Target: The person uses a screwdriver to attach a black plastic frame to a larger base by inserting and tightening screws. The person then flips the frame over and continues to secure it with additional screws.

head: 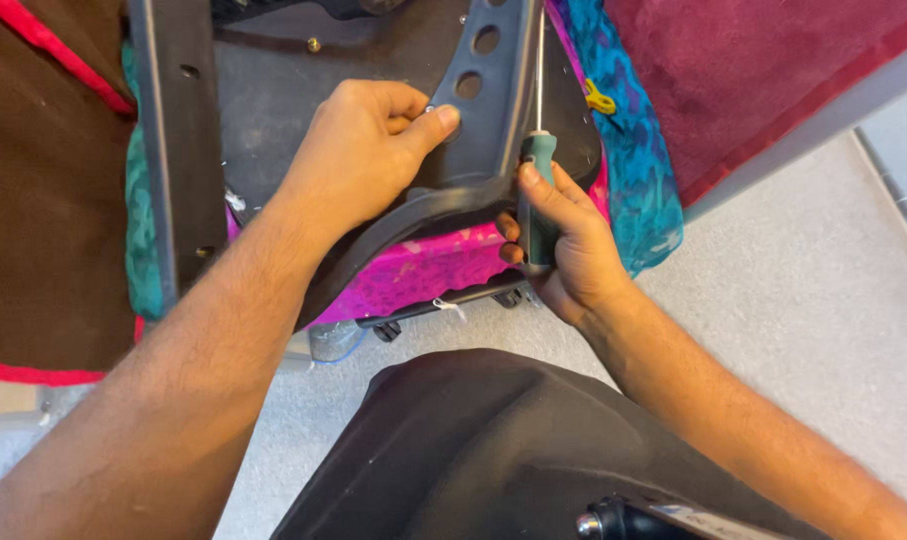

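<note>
- Head view looks straight down on two bare forearms working at the underside of a chair-like frame laid flat.
- Left hand (358,150) rests on the dark plastic shell (273,110), fingers curled, thumb and forefinger pinched together at a small fastener (431,108) beside the perforated grey strut (483,70); whether it grips the fastener or only steadies it, I cannot tell.
- Right hand (563,245) is clenched around the green handle of a screwdriver (539,170).
- Screwdriver's long axis runs nearly straight away from the person: handle near the body, thin metal shaft going up along the strut's right edge, tip out of sight near the top of the picture.
- Fastener lies just left of the shaft, up and to the left of the right hand; the left hand is already on it, so it is the nearer one.
- Curved black rim (403,225) of the shell passes between the two hands, with pink and turquoise patterned fabric (633,140) bunched beneath and to the right.
- Small black castors (385,330) show under the near edge of the rim.
- Floor (793,300) is pale grey carpet; a brown rug with a red border (43,200) lies left, a maroon cloth (753,70) upper right.
- Person's dark-clad lap (493,440) fills the bottom centre.
</note>
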